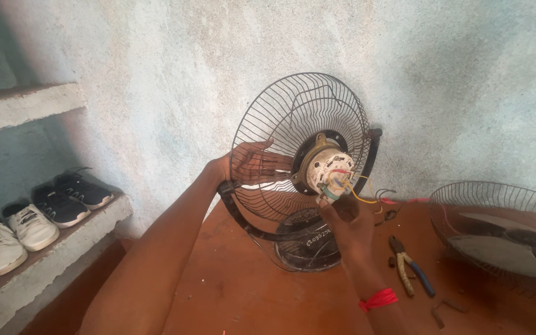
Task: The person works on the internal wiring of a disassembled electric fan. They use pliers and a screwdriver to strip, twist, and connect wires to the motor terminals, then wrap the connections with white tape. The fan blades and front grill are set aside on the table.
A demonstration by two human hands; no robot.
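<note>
A black wire fan guard [293, 118] with a bare white motor [327, 170] at its centre stands upright on a reddish-brown table [237, 291]. My left hand [246, 164] grips the guard's wires from behind on the left side. My right hand [348, 223], with a red thread around the wrist, reaches up under the motor and pinches the coloured wires [342, 186] coming out of it. Yellow and red leads trail to the right of the motor.
Pliers with blue and yellow handles [410, 267] lie on the table to the right. A second guard with a fan blade [504, 236] lies flat at the far right. Shoes [32, 223] sit on a concrete shelf at left. A rough plastered wall stands behind.
</note>
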